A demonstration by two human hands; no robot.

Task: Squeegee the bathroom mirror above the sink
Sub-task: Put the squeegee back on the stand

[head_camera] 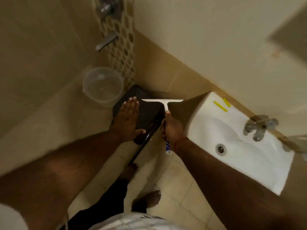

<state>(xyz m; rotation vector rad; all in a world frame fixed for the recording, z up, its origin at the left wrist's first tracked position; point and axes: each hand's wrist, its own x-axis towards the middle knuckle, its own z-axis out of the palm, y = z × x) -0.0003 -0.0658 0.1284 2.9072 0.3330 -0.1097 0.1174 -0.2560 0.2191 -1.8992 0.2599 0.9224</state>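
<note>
Nearest the camera a patterned pale shirt (pixel 132 221) fills the bottom edge, and below it two bare feet (pixel 149 200) stand on the beige tiled floor (pixel 179 185). Both bare forearms reach forward from the near corners.

The right hand (pixel 172 128) has its grip closed around the handle of a squeegee (pixel 163 103), thumb laid along the white stem. The handle's lower end, blue and white, sticks out below the fist; any print on it is too blurred to read. A red thread (pixel 180 143) circles the right wrist. The white T-shaped blade points away from the person and lies level, over the far edge of a dark flat panel (pixel 146 113).

The left hand (pixel 127 120) is flat and open, fingers together, palm pressed on that panel and holding nothing. The panel is tilted, its glossy near edge running down toward the feet; whether it is the mirror cannot be told.

To the right a white sink (pixel 249 163) is fixed to the wall, with a round drain (pixel 220 148), a metal tap (pixel 259 128) at the wall side, and two yellow sticks (pixel 221 105) on its far corner. No writing shows on the sink.

Farther left a clear plastic bucket (pixel 103 87) stands on the floor just beyond the panel. Farthest, on a strip of mosaic tiles (pixel 123 47), sit a wall spout (pixel 106 41) and a blurred valve (pixel 108 7) above it.
</note>
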